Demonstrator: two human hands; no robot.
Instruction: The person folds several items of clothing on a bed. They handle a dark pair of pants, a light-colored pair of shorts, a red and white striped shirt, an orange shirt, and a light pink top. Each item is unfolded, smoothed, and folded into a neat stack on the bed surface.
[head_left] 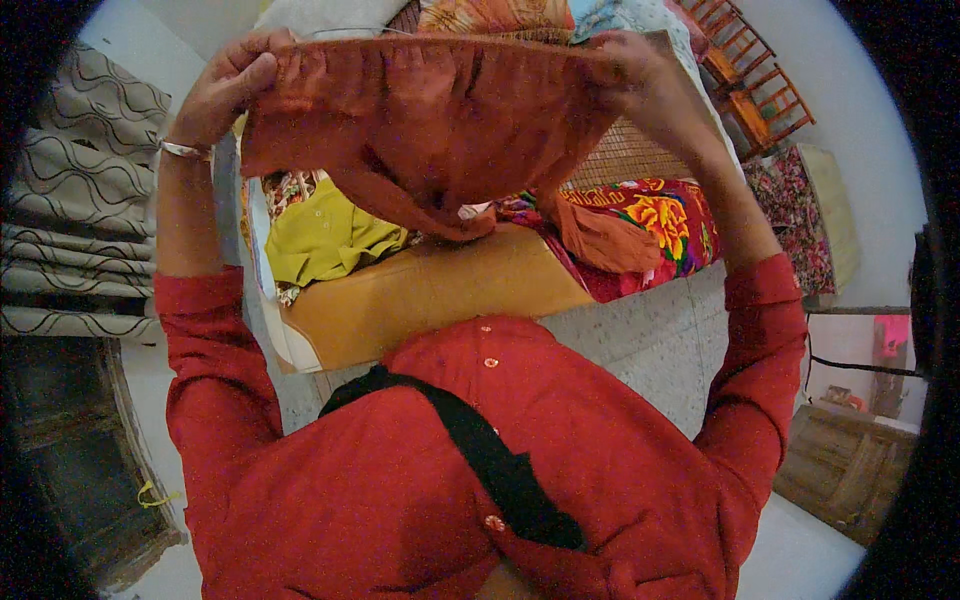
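A pair of rust-coloured trousers [440, 110] with a gathered waistband is stretched wide in front of me. My left hand [240, 80] is closed on one end of the waistband, thumb on top. At the other end, my right hand [640, 80] grips the band, its fingers partly hidden by the cloth. The lower part of the trousers droops in folds, and a rust-coloured length of cloth [605, 235] trails over the bed on the right. Below my left hand, a mustard-green garment [330, 235] lies crumpled on the bed.
The bed's tan edge [430, 290] runs in front of me. A red floral blanket [690, 215] and a woven mat [630, 155] lie on its right part. Pillows and cloths [500, 15] are piled at the far end. A patterned curtain [80, 200] hangs at left; a wooden rack [760, 90] stands far right.
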